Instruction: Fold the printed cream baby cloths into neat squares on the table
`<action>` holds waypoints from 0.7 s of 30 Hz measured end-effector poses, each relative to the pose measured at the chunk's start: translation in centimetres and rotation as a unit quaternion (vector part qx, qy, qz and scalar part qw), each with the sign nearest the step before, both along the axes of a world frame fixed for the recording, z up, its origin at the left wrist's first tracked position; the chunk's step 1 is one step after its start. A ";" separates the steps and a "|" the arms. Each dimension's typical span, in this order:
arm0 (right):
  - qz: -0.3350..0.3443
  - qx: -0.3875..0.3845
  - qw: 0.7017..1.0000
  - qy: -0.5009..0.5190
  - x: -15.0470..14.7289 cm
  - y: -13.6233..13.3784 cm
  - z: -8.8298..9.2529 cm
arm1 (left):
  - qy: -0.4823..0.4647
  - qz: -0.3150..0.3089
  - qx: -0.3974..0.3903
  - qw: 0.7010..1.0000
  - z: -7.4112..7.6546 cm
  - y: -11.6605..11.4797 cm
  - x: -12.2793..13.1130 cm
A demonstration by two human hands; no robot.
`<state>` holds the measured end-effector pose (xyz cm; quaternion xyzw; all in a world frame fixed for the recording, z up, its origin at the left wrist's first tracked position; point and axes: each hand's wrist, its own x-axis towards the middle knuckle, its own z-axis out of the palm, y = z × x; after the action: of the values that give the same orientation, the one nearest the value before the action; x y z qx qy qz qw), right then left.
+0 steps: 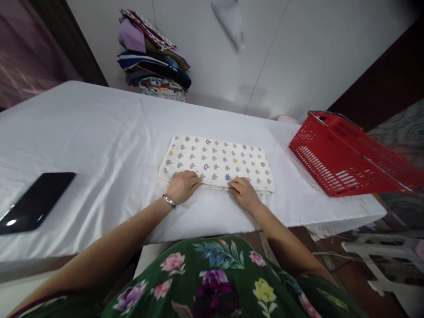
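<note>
The folded patterned cloth [217,162] lies on the white table [99,132] just beyond both hands, long axis left to right, with the left hand [181,185] and right hand [243,192] pinching its near edge, fingers pressed together.

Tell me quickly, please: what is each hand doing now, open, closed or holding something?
Left hand: fingers curled, gripping the near edge of the folded patterned cloth.
Right hand: fingers pinching the same edge.
</note>
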<state>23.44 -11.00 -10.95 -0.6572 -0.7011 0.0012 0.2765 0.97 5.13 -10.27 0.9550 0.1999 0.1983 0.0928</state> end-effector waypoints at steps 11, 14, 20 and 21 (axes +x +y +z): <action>-0.016 -0.058 0.995 0.078 1.0 1.1 0.6 | 0.003 0.010 -0.007 1.000 0.4 -0.7 0.6; -0.026 -0.079 0.992 0.093 1.0 1.2 0.9 | 0.014 0.027 -0.015 0.999 0.5 -0.8 1.0; -0.030 -0.044 0.995 0.085 0.6 0.9 0.6 | 0.007 0.039 -0.015 0.999 0.6 -0.8 1.1; -0.024 -0.034 0.996 0.073 0.6 0.8 0.5 | 0.008 0.034 -0.008 0.999 0.5 -0.9 1.1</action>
<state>24.02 -10.21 -10.45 -0.6809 -0.6627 0.0662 0.3046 2.03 4.27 -9.75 0.9482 0.2351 0.1925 0.0924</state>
